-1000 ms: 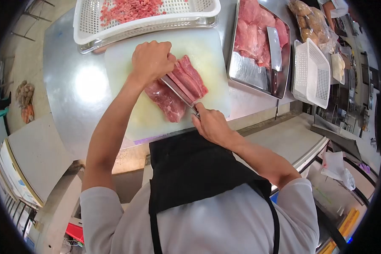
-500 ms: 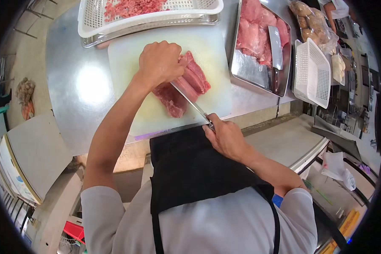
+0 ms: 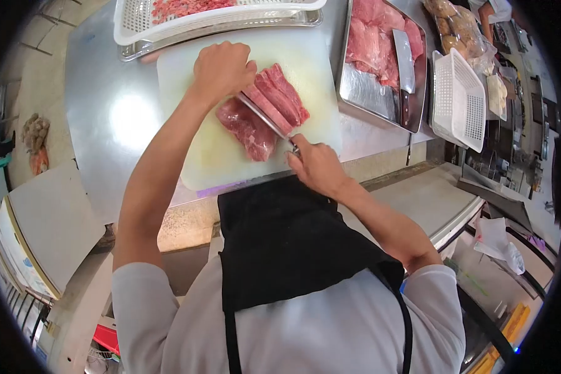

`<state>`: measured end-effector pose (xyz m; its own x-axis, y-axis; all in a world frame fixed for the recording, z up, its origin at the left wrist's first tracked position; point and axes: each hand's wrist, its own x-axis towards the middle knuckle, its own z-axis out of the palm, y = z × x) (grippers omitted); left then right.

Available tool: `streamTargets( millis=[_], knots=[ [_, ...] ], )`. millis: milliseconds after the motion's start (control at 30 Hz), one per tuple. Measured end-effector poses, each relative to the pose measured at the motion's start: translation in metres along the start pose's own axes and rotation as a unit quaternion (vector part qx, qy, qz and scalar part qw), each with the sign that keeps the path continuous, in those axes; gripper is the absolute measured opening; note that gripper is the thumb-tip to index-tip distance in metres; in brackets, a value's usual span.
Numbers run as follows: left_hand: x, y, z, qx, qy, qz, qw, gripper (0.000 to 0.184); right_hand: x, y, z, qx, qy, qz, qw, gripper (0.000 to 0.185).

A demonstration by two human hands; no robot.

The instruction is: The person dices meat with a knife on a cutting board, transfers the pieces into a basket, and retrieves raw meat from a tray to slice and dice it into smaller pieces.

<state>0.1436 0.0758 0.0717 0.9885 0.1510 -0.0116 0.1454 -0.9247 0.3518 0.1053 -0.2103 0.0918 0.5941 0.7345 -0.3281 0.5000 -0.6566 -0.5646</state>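
My right hand point(image 3: 318, 166) is wrapped around the handle of a knife point(image 3: 265, 116) whose blade slants up and left across raw red meat. Left of the blade lies a thick piece of meat point(image 3: 248, 129); right of it are long cut strips point(image 3: 279, 93) side by side. My left hand point(image 3: 223, 71) is curled at the far end of the meat, close to the knife tip. Its fingertips are hidden beneath it, so I cannot tell what they grip. All the meat rests on a white cutting board point(image 3: 218, 171).
Behind the board, a white perforated basket point(image 3: 262, 9) of small meat pieces stands on a metal tray. To the right, a steel tray point(image 3: 371, 100) holds meat slabs point(image 3: 371, 40) and a cleaver point(image 3: 404, 65). Beside it are a white basket point(image 3: 458, 103) and bagged round brown items point(image 3: 458, 28).
The knife blade now lies between the thick piece and the strips, with a wider gap there. My left hand has shifted slightly up and left; my right hand moved up and left too.
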Motion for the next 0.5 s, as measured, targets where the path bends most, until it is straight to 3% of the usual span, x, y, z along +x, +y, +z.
streamTargets(
  millis=[200, 500],
  knots=[
    [-0.013, 0.035, -0.032, 0.004, -0.053, 0.010, 0.999, 0.034, -0.050, -0.023, -0.032, 0.065, 0.000, 0.001, 0.998, 0.025],
    [-0.007, 0.013, -0.015, -0.039, -0.088, -0.019, 0.995, 0.029, -0.028, -0.042, -0.040, -0.011, -0.061, 0.043, 0.997, 0.027]
  ],
)
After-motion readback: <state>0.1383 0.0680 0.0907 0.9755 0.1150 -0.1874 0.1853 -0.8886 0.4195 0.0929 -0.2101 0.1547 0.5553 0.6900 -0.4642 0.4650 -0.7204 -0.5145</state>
